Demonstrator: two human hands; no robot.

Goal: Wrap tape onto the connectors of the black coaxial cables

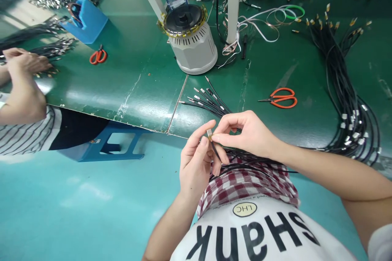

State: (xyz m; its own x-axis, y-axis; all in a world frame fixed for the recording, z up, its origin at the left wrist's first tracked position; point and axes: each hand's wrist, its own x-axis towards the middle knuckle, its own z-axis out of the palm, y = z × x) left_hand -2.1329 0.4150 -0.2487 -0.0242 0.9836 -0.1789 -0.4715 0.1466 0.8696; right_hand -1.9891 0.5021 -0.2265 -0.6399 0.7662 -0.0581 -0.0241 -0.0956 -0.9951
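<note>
My left hand [197,162] and my right hand [245,132] meet just in front of the green table's edge [147,124]. Both pinch the same thin black cable [215,153] at its small metal connector end [209,133]. The cable runs down over my checked lap. A fan of several black cables with metal tips [208,100] lies on the table just beyond my hands, its strands leading back under my right hand.
Orange scissors [280,98] lie right of the fan. A grey round machine [191,40] stands behind it. A large black cable bundle [349,102] curves at right. At left, another person's hands [24,63] handle cables near a second orange scissors [98,56] and blue holder [87,20].
</note>
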